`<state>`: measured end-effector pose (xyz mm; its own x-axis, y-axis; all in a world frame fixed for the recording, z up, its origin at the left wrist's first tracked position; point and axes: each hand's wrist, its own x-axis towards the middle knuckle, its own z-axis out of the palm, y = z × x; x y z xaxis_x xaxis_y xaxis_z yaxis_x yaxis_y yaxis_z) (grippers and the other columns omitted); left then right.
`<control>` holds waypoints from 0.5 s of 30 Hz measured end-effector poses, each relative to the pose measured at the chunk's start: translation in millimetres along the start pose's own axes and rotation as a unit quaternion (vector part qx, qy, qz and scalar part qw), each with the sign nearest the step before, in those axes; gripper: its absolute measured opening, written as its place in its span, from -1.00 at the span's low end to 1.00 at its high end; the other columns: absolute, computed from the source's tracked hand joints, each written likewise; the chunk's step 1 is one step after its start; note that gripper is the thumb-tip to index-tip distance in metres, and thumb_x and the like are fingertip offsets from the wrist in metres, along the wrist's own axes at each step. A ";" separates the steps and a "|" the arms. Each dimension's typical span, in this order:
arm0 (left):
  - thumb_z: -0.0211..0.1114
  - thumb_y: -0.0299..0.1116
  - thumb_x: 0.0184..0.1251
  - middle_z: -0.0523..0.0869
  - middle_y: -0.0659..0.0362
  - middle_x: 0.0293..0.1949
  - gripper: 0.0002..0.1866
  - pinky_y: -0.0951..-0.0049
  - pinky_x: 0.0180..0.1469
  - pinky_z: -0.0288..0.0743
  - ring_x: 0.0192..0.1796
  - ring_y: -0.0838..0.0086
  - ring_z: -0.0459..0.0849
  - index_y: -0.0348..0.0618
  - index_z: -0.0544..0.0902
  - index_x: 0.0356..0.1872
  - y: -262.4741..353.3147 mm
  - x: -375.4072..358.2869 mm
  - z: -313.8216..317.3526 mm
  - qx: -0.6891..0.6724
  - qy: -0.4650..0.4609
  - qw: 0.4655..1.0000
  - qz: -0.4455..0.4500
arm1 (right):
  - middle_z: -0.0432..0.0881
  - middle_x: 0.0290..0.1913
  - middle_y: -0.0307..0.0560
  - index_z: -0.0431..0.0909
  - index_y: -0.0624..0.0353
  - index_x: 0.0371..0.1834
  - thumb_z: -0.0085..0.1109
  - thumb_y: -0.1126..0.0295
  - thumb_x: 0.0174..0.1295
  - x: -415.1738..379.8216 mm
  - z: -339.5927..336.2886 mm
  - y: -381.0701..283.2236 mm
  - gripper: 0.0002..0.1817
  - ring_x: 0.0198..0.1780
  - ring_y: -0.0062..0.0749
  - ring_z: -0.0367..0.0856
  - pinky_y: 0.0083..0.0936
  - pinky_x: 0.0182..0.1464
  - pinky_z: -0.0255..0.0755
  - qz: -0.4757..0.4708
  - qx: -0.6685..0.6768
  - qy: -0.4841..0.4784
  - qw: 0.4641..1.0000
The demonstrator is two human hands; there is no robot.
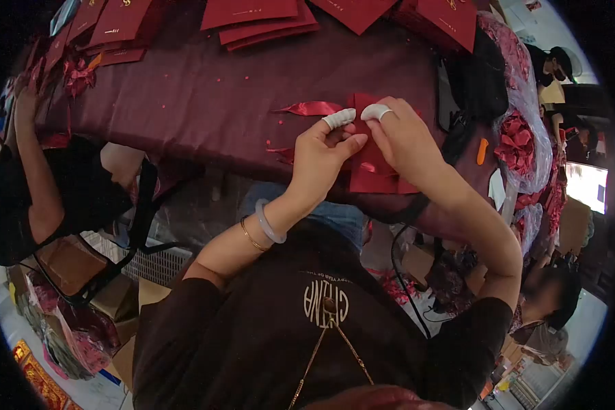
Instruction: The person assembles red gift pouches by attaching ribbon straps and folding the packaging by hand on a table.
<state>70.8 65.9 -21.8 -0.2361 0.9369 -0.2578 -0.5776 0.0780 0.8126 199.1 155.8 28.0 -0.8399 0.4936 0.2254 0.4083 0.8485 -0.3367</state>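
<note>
A red card or flat paper bag [383, 181] lies near the front edge of the table, below my hands. Red satin ribbon [312, 108] runs across it, one tail reaching left past my fingers and another ending lower down. My left hand [324, 147] is closed at the ribbon, thumb and index finger almost together, a white covering on the index finger. Close beside it, my right hand [404, 140] is bent over the card with its fingers pinched. A white covering wraps one of its fingers too. What the right fingertips hold is hidden.
Stacks of red printed bags [253, 20] line the far side of the dark red tablecloth [205, 102]. A black bag [482, 75], an orange-handled tool [482, 152] and red ribbon bows in plastic [516, 143] lie to the right. Another person's arm [34, 150] is at left.
</note>
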 end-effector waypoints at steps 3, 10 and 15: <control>0.26 -0.68 0.14 0.54 0.20 -0.16 -0.60 0.58 0.02 0.52 -0.13 0.59 0.55 -0.35 0.49 0.04 -2.1 -2.6 2.5 0.026 0.008 0.999 0.027 | 0.51 -0.26 0.07 0.48 0.27 -0.29 0.06 0.51 0.12 1.0 1.1 -2.2 -0.89 -0.16 0.00 0.48 -0.26 -0.12 0.39 0.123 0.136 0.008 0.983; 0.26 -0.70 0.13 0.54 0.20 -0.16 -0.60 0.57 0.00 0.51 -0.12 0.57 0.56 -0.37 0.48 0.04 -6.5 -2.3 0.6 0.078 0.015 0.995 0.061 | 0.52 -0.28 0.09 0.49 0.27 -0.33 0.04 0.48 0.15 3.1 -1.5 -5.7 -0.90 -0.17 0.00 0.50 -0.24 -0.15 0.40 0.043 0.077 0.009 0.996; 0.28 -0.67 0.12 0.55 0.22 -0.16 -0.60 0.59 0.02 0.48 -0.10 0.58 0.55 -0.35 0.49 0.04 -7.3 0.5 -0.4 0.038 -0.008 0.998 0.046 | 0.53 -0.28 0.06 0.50 0.28 -0.30 0.06 0.50 0.13 2.5 0.3 2.6 -0.89 -0.18 -0.02 0.51 -0.29 -0.14 0.40 -0.098 -0.056 0.000 0.994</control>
<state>74.5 65.7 -28.0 -0.2725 0.9465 -0.1727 -0.4931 0.0167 0.8698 197.9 159.1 27.4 -0.9068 0.3176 0.2772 0.2749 0.9440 -0.1824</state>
